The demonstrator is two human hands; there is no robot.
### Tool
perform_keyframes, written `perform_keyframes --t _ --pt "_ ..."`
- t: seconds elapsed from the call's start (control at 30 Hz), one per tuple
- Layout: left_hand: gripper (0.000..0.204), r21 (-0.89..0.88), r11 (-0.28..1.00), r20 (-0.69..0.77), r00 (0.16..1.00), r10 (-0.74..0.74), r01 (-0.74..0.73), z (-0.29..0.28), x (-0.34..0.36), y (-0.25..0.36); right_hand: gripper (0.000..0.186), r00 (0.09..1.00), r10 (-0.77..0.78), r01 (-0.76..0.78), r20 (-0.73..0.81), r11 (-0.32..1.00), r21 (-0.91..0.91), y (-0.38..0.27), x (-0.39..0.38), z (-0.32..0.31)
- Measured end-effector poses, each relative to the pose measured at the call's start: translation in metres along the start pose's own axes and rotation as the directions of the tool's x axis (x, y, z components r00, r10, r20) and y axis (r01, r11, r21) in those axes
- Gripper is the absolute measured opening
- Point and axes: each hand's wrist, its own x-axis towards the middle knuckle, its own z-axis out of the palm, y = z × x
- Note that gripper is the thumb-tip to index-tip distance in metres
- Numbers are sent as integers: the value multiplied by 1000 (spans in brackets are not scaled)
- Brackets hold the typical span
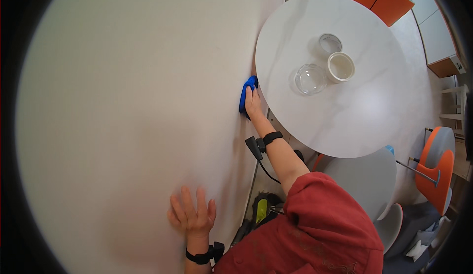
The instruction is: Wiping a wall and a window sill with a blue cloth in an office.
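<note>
Here, looking down from the head camera, I see my right hand point(253, 101) pressing a crumpled blue cloth point(246, 92) flat against the pale off-white wall point(138, 101), just beside the edge of the round white table point(354, 116). My left hand point(193, 217) rests lower on the wall, fingers spread wide, holding nothing. On the table stand a clear glass bowl point(311, 79) and a cream round tub point(341, 67).

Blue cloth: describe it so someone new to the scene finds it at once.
Start at the round white table and go to its left edge, where it meets the pale wall. There the right hand presses a blue cloth flat on the wall. It is the only vivid blue thing there; the left hand is bare.
</note>
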Motion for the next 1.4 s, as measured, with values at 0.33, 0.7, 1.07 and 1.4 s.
perform_keyframes --t 0.33,0.7,1.07,1.4 --pt "38 68 997 39 999 36 -38 14 -18 1 75 838 523 -520 154 852 -62 106 -56 -12" --pt "48 192 979 149 988 38 -67 1 -30 10 71 299 816 -907 495 405 -119 279 -314 -20" --pt "54 83 997 76 997 -1 -6 3 -37 18 66 937 343 -339 -66 939 57 169 -16 -35" --pt "44 174 984 17 999 35 -38 3 -33 15 64 992 -24 6 123 989 146 60 -23 -26"
